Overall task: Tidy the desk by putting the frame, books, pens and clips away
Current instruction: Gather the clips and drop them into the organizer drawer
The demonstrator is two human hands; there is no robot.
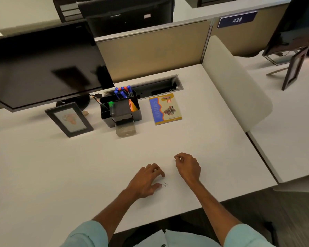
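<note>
A wire paper clip lies on the white desk near its front edge. My left hand rests beside it, thumb and fingers apart, with the thumb tip almost touching the clip. To the right, my right hand hovers with its fingers curled in a pinch; I cannot see anything in it. A dark picture frame stands at the back left. Several blue and red pens stand in a black organiser. A blue and yellow book lies flat to the organiser's right.
The organiser's small clear drawer is pulled out toward me. A large monitor stands at the back left, and a cable slot runs behind the book. A white divider bounds the right side; another frame stands on the neighbouring desk.
</note>
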